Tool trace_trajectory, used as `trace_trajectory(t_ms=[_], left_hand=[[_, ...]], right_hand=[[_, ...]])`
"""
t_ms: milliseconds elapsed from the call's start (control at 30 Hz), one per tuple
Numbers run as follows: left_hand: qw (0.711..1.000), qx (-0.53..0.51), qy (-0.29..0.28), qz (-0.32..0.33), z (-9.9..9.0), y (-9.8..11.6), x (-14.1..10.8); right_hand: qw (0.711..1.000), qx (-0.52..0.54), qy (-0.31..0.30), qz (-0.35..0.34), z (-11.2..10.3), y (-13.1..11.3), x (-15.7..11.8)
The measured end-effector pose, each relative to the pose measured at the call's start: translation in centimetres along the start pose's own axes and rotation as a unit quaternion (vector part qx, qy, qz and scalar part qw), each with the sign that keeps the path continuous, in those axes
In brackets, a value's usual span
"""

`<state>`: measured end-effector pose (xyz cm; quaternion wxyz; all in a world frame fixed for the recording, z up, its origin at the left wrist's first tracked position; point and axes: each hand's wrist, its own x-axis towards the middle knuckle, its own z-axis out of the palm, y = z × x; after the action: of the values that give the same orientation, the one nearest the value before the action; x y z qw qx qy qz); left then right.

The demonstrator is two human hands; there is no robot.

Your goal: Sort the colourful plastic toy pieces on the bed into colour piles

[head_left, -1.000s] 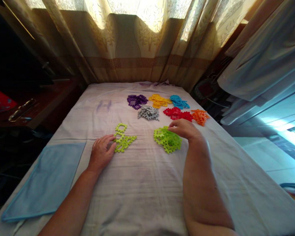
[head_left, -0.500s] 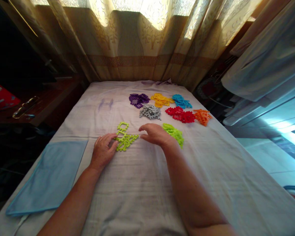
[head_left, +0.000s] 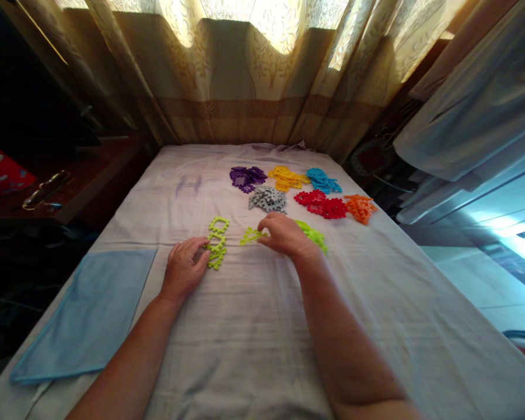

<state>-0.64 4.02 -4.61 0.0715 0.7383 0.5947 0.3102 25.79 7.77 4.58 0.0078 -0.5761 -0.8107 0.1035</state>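
Note:
A short column of lime-green interlocking plastic pieces (head_left: 219,224) lies flat on the sheet, the top ones shaped like open square frames. At its left edge rests my left hand (head_left: 187,262), thumb and index finger pressed against the middle and lower pieces. My right hand (head_left: 282,233) pinches a separate lime-green interlocking piece (head_left: 250,235) between thumb and fingers, a gap away from the column. Part of that piece is hidden by the fingertips. Just behind this hand a lime-green pile (head_left: 315,238) of like pieces is partly covered by it.
Beyond my hands lie piles of purple (head_left: 247,178), yellow (head_left: 287,177), blue (head_left: 324,181), grey (head_left: 268,199), red (head_left: 320,204) and orange pieces (head_left: 360,207). A light blue cloth-like pad (head_left: 87,315) is at left. Curtains (head_left: 254,87) hang behind the sheet-covered surface (head_left: 245,350).
My right hand has moved right, drawing a lime-green piece away from the lower right of the column. Its fingers have closed on that piece. My left hand stays in place.

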Motion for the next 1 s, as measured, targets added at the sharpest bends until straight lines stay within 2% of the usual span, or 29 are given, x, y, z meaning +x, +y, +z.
trace_trajectory(t_ms=[100,233,367,467,600,667,800,900,1000], left_hand=[[1.000,-0.001,-0.002,-0.003,0.0,0.0,0.0],[1.000,-0.001,-0.003,-0.010,0.1,-0.1,-0.1],[1.000,-0.003,0.000,-0.007,0.2,-0.1,-0.1],[1.000,-0.006,0.000,-0.004,0.0,0.0,0.0],[1.000,-0.008,-0.001,-0.002,-0.1,0.1,0.0],[1.000,-0.009,0.001,-0.009,-0.1,0.1,0.0],[1.000,-0.017,0.008,-0.018,-0.1,0.1,0.1],[0.999,-0.024,0.013,-0.019,-0.2,0.0,0.2],[0.999,-0.026,0.012,-0.024,-0.2,0.0,0.2]], right_hand=[[0.997,-0.006,0.030,0.071,-1.0,2.3,-0.6],[0.991,-0.008,0.026,0.132,-1.1,4.6,-1.1],[0.987,-0.008,0.019,0.161,-0.7,6.2,-1.4],[0.987,-0.004,0.049,0.154,-0.9,6.4,-1.6],[0.992,0.014,0.078,0.098,-1.3,4.0,-1.1],[0.998,0.024,0.048,0.040,-0.9,1.8,-0.6],[0.995,0.037,-0.051,-0.080,0.7,-3.2,0.2],[0.987,0.027,-0.064,-0.142,1.9,-5.8,0.3],[0.986,0.009,-0.049,-0.157,2.5,-7.2,0.1]])
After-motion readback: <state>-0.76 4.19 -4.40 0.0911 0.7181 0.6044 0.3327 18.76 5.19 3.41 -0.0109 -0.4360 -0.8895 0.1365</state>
